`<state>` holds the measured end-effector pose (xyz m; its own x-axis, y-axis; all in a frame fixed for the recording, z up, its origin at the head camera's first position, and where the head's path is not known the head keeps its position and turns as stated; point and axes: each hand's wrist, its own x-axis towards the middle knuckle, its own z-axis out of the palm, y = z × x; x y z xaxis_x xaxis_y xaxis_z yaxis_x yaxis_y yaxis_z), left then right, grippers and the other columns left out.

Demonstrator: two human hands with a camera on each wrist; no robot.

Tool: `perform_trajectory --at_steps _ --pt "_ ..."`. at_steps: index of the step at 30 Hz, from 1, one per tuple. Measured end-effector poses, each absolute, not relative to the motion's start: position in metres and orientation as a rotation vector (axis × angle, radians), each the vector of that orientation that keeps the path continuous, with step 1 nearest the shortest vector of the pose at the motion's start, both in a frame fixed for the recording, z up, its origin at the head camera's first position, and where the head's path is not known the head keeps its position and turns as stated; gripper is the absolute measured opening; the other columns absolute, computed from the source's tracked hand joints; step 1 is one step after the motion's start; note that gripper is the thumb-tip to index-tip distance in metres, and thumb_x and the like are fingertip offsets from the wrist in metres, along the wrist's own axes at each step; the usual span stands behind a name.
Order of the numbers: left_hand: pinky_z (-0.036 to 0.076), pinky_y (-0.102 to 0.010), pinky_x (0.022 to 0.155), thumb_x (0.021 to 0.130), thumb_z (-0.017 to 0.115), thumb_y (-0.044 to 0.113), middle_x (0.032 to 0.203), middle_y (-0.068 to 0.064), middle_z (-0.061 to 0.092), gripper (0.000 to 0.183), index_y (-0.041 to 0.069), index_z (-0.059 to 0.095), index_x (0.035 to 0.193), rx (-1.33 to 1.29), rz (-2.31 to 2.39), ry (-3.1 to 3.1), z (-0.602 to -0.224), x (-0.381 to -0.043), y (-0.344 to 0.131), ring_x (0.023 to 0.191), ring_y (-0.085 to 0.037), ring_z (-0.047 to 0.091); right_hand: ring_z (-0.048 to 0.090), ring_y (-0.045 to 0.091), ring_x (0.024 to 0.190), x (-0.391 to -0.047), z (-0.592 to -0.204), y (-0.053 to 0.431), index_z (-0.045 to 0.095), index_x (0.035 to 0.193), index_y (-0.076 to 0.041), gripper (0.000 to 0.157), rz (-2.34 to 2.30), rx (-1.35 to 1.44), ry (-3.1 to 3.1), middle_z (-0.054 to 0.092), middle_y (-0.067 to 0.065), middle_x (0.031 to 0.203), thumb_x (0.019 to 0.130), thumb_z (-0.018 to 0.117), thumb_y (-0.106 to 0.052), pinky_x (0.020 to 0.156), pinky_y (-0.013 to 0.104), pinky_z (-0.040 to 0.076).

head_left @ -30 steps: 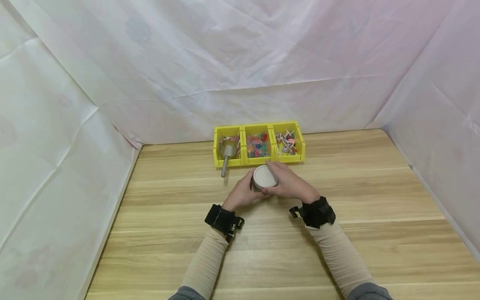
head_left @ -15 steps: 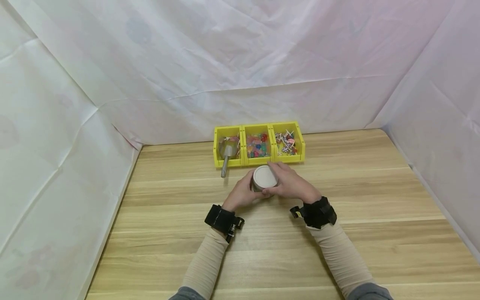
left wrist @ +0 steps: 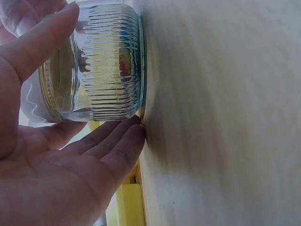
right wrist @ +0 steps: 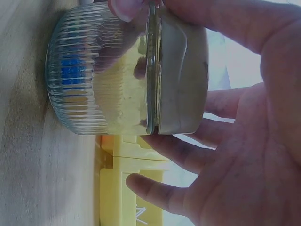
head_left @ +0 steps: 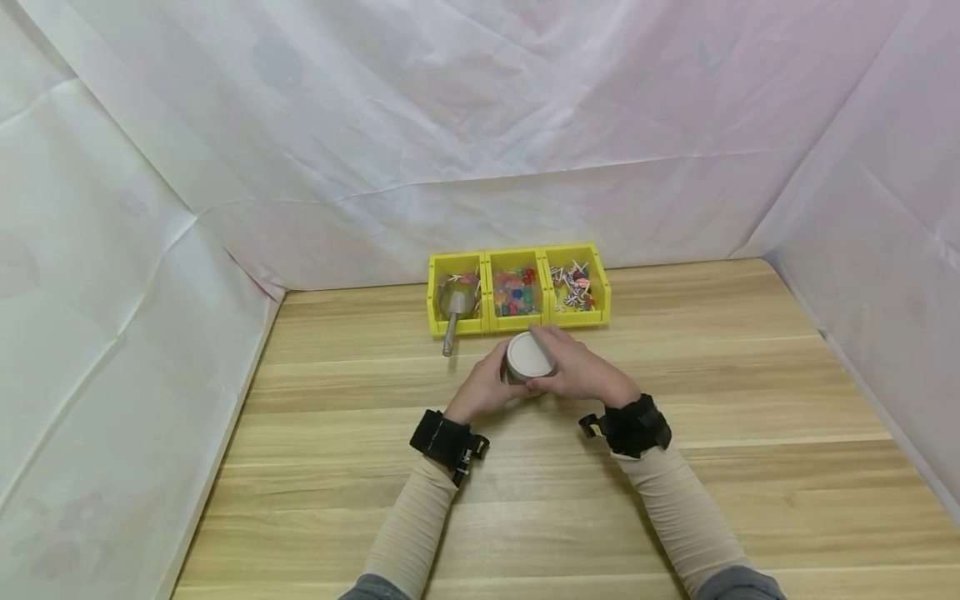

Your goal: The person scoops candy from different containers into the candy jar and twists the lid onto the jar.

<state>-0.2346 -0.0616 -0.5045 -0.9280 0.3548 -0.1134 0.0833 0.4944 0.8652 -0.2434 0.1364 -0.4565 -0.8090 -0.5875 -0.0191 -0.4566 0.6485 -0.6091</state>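
Observation:
A clear ribbed glass jar [left wrist: 110, 66] with a pale lid [head_left: 529, 355] stands upright on the wooden table, in front of the yellow bins. My left hand [head_left: 483, 388] curls round the jar's left side, its thumb and fingers on opposite sides of the glass in the left wrist view. With my right hand [head_left: 583, 369] I grip the lid [right wrist: 183, 77] from the right, thumb near the rim on the near side and fingers on the far side. Blue and red-green colours show through the glass; whether they lie inside or behind it I cannot tell.
Three joined yellow bins [head_left: 517, 323] stand against the white cloth backdrop [head_left: 420, 108]. Lollipops [head_left: 576, 287] lie in the right bin, colourful candies [head_left: 515, 293] in the middle one. A metal scoop [head_left: 451, 329] leans out over the left bin's front edge.
My right hand has shifted very slightly left on the lid. The left hand, the jar and the bins look the same.

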Motion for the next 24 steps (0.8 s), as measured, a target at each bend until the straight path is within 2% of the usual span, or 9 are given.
perform_trajectory --at_steps 6,12,18,24 --pt "0.029 -0.042 0.119 0.078 0.086 0.023 0.152 -0.009 0.045 0.090 0.015 0.035 0.152 0.387 1.405 2.476 -0.5028 -0.2340 -0.0616 0.141 -0.025 0.040 0.047 0.039 0.126 -0.2423 -0.4560 0.1336 0.026 0.153 0.003 0.096 -0.870 -0.836 2.698 0.040 0.027 0.146 0.083 0.081 -0.033 0.101 0.053 0.046" --pt "0.030 -0.040 0.118 0.079 0.085 0.019 0.150 -0.009 0.047 0.087 0.014 0.036 0.151 0.409 1.406 2.490 -0.5054 -0.2357 -0.0622 0.140 -0.025 0.041 0.049 0.038 0.121 -0.2419 -0.4583 0.1312 0.027 0.153 0.001 0.097 -0.823 -0.788 2.747 0.043 0.027 0.141 0.083 0.079 -0.040 0.099 0.054 0.044" --pt "0.030 -0.041 0.118 0.079 0.085 0.020 0.151 -0.010 0.046 0.088 0.014 0.036 0.151 0.399 1.398 2.487 -0.5046 -0.2352 -0.0623 0.140 -0.025 0.041 0.047 0.038 0.124 -0.2419 -0.4569 0.1335 0.024 0.155 -0.003 0.102 -0.846 -0.755 2.735 0.039 0.024 0.146 0.081 0.081 -0.042 0.099 0.055 0.045" --pt "0.030 -0.042 0.119 0.077 0.086 0.025 0.151 -0.009 0.046 0.090 0.015 0.036 0.151 0.376 1.403 2.473 -0.5031 -0.2347 -0.0619 0.141 -0.025 0.040 0.042 0.042 0.132 -0.2426 -0.4548 0.1369 0.020 0.156 -0.001 0.103 -0.886 -0.793 2.683 0.031 0.026 0.152 0.081 0.083 -0.033 0.105 0.059 0.041"
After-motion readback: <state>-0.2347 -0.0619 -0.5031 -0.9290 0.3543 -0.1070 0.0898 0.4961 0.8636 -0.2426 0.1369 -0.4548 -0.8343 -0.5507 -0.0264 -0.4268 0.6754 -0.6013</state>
